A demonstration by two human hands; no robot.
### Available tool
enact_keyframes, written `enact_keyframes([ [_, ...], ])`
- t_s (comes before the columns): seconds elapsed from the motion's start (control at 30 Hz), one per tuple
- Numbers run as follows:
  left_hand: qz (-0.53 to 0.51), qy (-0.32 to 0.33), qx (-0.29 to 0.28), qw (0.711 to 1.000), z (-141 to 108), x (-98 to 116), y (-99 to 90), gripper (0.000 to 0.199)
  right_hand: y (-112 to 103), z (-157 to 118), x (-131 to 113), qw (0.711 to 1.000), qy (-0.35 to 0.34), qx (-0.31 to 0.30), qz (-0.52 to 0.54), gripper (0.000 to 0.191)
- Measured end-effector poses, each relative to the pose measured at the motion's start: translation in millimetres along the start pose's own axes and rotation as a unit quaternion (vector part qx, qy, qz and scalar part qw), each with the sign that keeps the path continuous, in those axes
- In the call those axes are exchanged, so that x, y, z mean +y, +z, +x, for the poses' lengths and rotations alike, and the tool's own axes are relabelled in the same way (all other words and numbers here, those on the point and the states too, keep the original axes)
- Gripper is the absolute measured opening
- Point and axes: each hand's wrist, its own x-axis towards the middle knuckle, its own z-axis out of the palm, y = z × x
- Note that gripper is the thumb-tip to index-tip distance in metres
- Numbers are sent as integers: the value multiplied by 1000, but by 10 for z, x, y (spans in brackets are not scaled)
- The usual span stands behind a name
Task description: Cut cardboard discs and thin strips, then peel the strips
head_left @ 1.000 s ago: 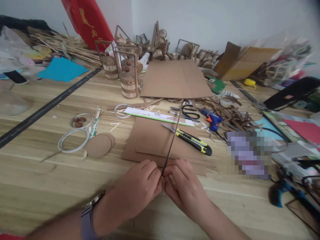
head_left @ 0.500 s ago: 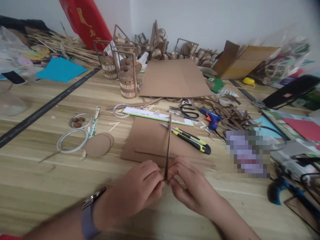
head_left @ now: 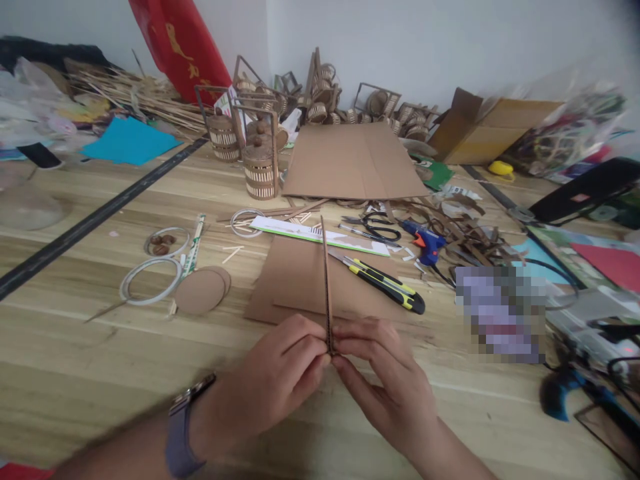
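Note:
A narrow cardboard strip (head_left: 327,287) points away from me, its corrugated edge showing, with its near end pinched between both hands. My left hand (head_left: 285,363) grips it from the left, a watch on that wrist. From the right, my right hand (head_left: 383,373) holds the same end with fingertips and thumb. Beyond the hands lie flat cardboard pieces (head_left: 295,273), and a yellow and black utility knife (head_left: 383,283) rests on them, blade toward the strip. A white and green strip (head_left: 310,235) lies across their far edge.
Cardboard discs (head_left: 200,291) and tape rolls (head_left: 150,280) lie at left. Small lidded baskets (head_left: 260,173) stand behind, beside a large cardboard sheet (head_left: 355,160). Scissors (head_left: 383,225), a blue glue gun (head_left: 425,243) and brown scraps (head_left: 470,233) are at right.
The strip's far end has swung left and now leans slightly left. My right hand's fingers have closed in flatter against the strip. The whole view has shifted slightly.

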Motion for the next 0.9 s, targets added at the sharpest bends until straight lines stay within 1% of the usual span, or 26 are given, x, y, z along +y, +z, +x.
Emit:
enact_keyframes([
  [0.1, 21, 12, -1, 1000, 2, 22, -12, 19, -3, 4, -10, 1000, 14, 1, 8, 11],
  [0.23, 19, 23, -1, 1000, 0, 35, -23, 19, 7, 10, -24, 1000, 15, 6, 5, 13],
  [0.4, 0, 16, 8, 1000, -18, 34, -22, 19, 17, 16, -37, 1000, 4, 13, -2, 14],
  [0.6, -33, 3, -11, 999, -13, 9, -6, 20, -6, 30, -40, 1000, 14, 19, -19, 15],
  [0.7, -56, -24, -31, 998, 0, -28, 6, 23, 0, 23, -40, 999, 7, 24, -27, 16],
  [0.83, -91, -94, -52, 990, 25, -72, 21, 47, 19, -9, -28, 999, -13, 16, -44, 14],
  [0.9, -112, -128, -66, 983, 41, -78, 31, 49, 28, -29, -15, 998, -22, 4, -52, 12],
])
